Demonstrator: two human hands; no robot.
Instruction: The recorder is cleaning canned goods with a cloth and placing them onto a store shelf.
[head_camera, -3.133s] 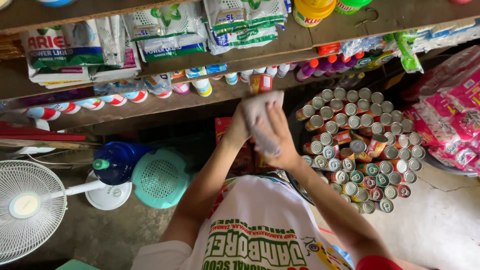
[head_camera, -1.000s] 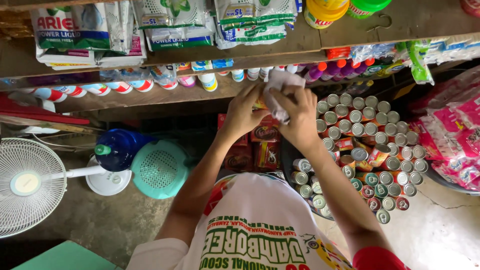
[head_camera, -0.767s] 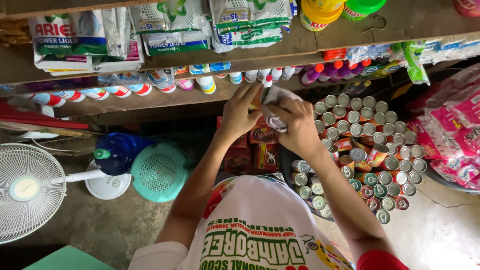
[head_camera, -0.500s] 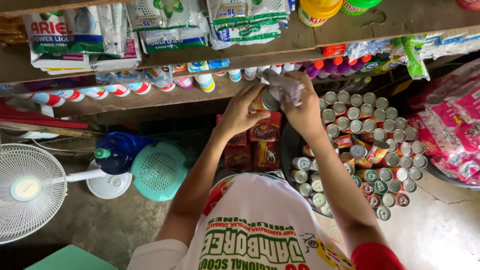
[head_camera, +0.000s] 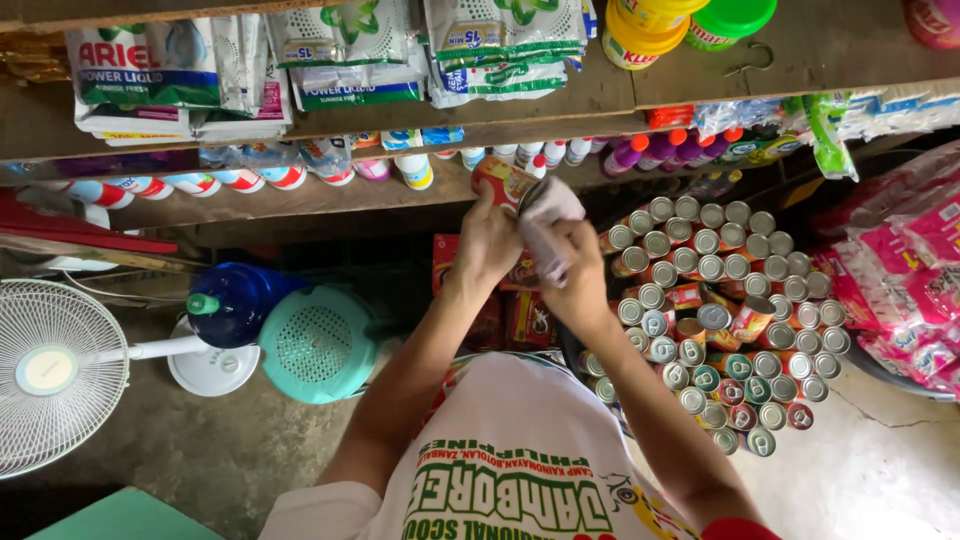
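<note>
Person wiping a can at a shop shelf (head_camera: 330, 200).
Cans (head_camera: 720, 300) stacked just right of the fingers; left hand (head_camera: 487, 243) wraps the can (head_camera: 503, 181), holding it tilted up so the right hand (head_camera: 575, 262), fingers closed on a cloth (head_camera: 545, 215), rubs its side.

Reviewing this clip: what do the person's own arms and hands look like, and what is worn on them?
Both arms are bare from the shoulder area down; no gloves, watch, rings or bands show on the left hand or the right hand. The person wears a white T-shirt with green and red printed lettering and short sleeves; a strip of red shows at the right shoulder.
</note>
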